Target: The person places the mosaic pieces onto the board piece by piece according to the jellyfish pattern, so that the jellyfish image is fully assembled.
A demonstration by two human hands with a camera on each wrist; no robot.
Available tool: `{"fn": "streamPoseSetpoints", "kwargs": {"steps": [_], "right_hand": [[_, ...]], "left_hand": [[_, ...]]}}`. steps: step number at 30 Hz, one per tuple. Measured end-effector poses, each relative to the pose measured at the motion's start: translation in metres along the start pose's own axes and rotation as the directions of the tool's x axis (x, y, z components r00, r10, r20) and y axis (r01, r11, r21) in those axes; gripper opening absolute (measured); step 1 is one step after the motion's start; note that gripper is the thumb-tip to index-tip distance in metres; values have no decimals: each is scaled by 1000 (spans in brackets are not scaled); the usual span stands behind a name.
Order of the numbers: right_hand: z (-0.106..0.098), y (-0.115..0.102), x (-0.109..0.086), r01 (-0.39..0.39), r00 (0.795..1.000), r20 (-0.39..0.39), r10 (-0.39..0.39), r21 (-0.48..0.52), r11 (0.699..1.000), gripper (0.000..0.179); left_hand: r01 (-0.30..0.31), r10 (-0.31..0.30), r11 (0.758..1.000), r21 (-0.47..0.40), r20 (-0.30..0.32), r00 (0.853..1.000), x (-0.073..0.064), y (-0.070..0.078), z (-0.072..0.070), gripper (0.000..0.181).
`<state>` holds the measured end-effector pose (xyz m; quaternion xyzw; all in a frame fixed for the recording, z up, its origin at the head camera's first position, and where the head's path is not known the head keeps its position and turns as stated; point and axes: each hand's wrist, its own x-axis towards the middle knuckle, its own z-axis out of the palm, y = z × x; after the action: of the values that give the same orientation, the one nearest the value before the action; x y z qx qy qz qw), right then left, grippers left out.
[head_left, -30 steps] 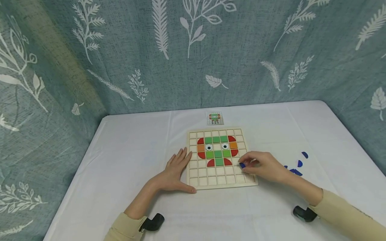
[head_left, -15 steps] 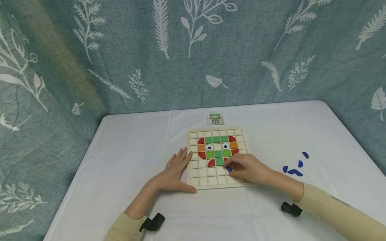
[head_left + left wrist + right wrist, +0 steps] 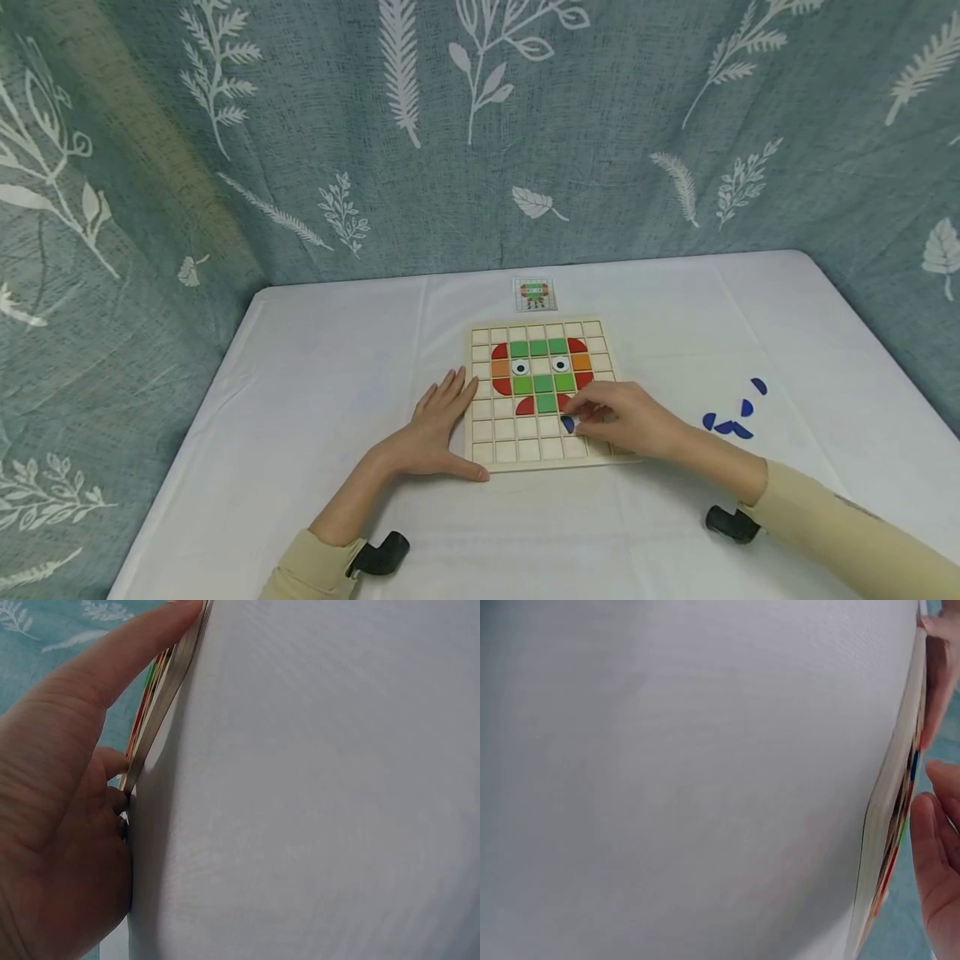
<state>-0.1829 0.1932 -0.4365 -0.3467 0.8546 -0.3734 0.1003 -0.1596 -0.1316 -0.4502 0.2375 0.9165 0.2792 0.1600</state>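
A square wooden grid board [image 3: 528, 450] lies on the white table, with red, green and orange tiles and two eye tiles set in its cells. My left hand [image 3: 431, 433] is spread along the board's left side, fingertips at its edge and thumb at its lower left corner. A blue rounded tile [image 3: 567, 424] sits in a cell below the right red tile. Just right of it is my right hand [image 3: 626, 421], fingertips close over the board. In the right wrist view, thumb and finger stand apart, with blue showing on the board [image 3: 885, 787] beside them.
Several loose blue rounded tiles [image 3: 724, 427] lie on the table right of the board. Behind the board lies a small pattern card [image 3: 535, 295] with a similar figure. A patterned teal curtain [image 3: 480, 200] hangs along the table's far side.
My right hand has carried the blue tile leftward over the board, and its fingers have now drawn slightly off it to the right. My left hand stays in place.
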Motion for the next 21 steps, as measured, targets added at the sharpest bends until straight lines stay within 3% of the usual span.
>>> {"fn": "streamPoseSetpoints", "kwargs": {"steps": [6,15,21], "right_hand": [[-19,12,-23,-62,996,-71,61,-14,998,20],[-50,40,-78,-103,970,-241,45,-235,967,23],[-62,52,-102,-136,969,-238,62,-311,941,29]], "left_hand": [[4,-4,1000,-1,2,1000,0,1,0,126],[9,-9,1000,-10,7,1000,1,1,0,126],[3,-3,1000,-8,4,1000,1,0,0,126]]}}
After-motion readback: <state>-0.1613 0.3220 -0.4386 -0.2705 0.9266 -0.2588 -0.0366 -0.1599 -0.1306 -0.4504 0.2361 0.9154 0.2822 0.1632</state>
